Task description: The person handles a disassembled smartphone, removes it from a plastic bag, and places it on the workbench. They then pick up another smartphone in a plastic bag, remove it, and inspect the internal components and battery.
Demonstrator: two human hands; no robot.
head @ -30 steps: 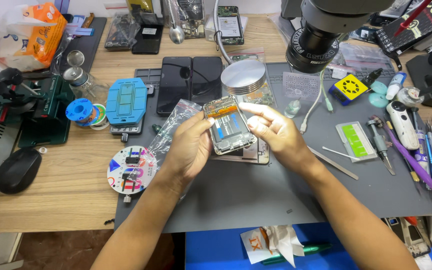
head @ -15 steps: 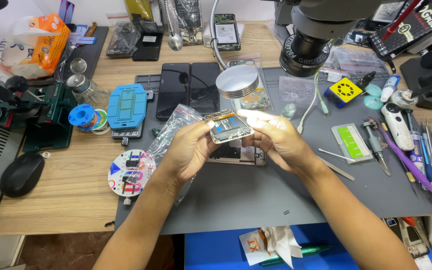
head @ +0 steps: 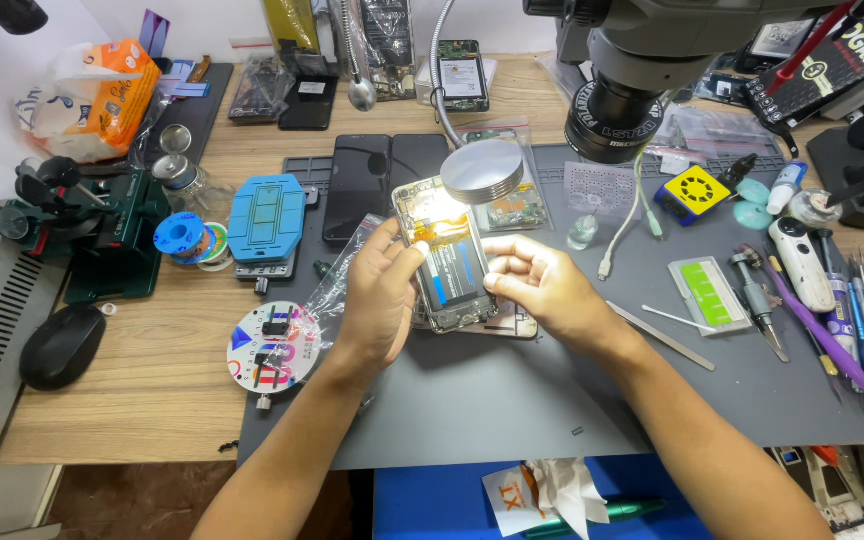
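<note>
An opened phone with its back off, showing a dark battery and an orange flex strip, is held upright-tilted over the grey work mat. My left hand grips its left edge, thumb near the top. On the opposite edge, the fingers of my right hand pinch the phone. A round lamp head on a flexible neck shines on the phone's upper end. Under the phone lies a pale frame or cover, partly hidden by my hands.
Two dark phones lie at the mat's back. A blue fixture, a solder spool, a round colourful pad, a black mouse sit left. A microscope hangs back right; tweezers, pens, tools lie right.
Both hands have turned the opened phone from a sideways position to lengthwise and raised its top end under the lamp. The view has shifted slightly.
</note>
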